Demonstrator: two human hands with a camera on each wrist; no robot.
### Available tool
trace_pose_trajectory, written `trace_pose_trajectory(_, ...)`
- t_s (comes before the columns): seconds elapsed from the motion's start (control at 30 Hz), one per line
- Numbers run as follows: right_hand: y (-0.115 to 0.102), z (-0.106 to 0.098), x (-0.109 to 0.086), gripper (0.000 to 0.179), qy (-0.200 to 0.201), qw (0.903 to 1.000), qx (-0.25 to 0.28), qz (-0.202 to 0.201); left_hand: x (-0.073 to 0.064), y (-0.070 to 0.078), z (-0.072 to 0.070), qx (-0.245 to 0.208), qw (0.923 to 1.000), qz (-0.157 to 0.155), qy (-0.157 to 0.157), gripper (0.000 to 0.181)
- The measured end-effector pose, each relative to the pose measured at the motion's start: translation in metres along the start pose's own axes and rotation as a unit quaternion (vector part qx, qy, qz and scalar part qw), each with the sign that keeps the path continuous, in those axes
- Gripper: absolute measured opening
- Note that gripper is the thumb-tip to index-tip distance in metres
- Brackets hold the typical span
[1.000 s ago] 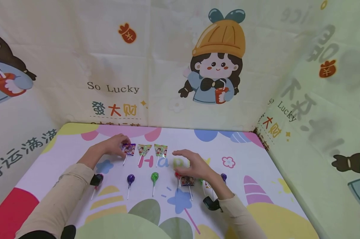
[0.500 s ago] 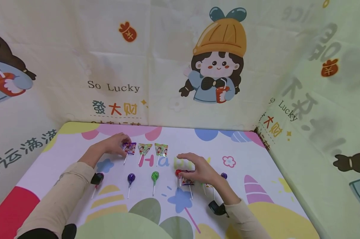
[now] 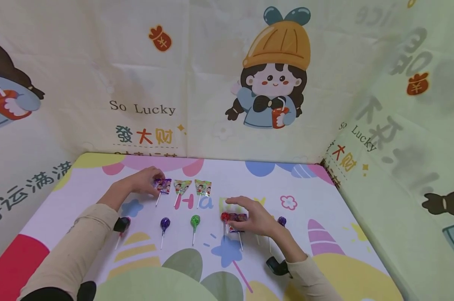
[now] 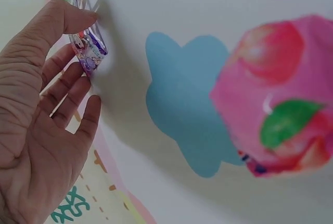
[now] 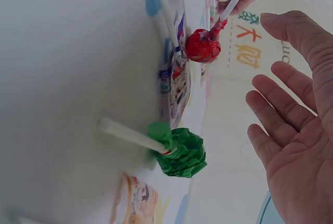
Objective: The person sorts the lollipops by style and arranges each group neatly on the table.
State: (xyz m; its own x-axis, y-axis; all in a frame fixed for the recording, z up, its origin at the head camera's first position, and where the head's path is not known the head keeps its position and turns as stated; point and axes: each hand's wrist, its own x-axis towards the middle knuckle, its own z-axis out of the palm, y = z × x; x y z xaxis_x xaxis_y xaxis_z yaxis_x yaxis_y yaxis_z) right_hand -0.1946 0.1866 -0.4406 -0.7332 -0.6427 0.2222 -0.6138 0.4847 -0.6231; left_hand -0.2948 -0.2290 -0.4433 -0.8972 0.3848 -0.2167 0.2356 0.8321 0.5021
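Observation:
Near the back left of the table, my left hand (image 3: pixel 142 183) pinches the purple-wrapped flat lollipop (image 3: pixel 163 186) between thumb and fingers. Its wrapper (image 4: pixel 92 54) shows at the thumb tip in the left wrist view. Two green-wrapped flat lollipops (image 3: pixel 182 187) lie to its right in a row. My right hand (image 3: pixel 258 218) hovers with thumb and fingers spread, holding nothing. Beside its thumb are a red round lollipop (image 3: pixel 225 217) and a dark purple flat one (image 3: pixel 237 222). In the right wrist view, a green round lollipop (image 5: pixel 182 152) appears below them, mostly hidden by the hand from above.
In the nearer row lie a purple round lollipop (image 3: pixel 165 225), a green one (image 3: pixel 195 221) and another purple one (image 3: pixel 281 220) at right. A pink lollipop (image 4: pixel 281 94) looms in the left wrist view. An orange wrapper (image 5: pixel 136 200) shows too. A printed cloth wall (image 3: pixel 208 83) stands behind.
My right hand has drawn a little to the right and toward me, uncovering more of the red lollipop and the dark purple flat one. The left hand stays at its lollipop.

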Motion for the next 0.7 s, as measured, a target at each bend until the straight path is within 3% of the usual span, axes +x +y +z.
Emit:
trace_pose_trajectory(0.5,0.007,-0.001,-0.013,0.059,-0.013,0.9998,-0.003,0.012,-0.003,-0.004,0.003,-0.009,0.9995,0.027,0.010,0.063)
trace_pose_trajectory(0.7,0.009,-0.001,-0.014,0.059,-0.018,0.9994,-0.008,0.029,-0.001,-0.008,0.005,-0.009,0.9996,0.024,0.008,0.065)
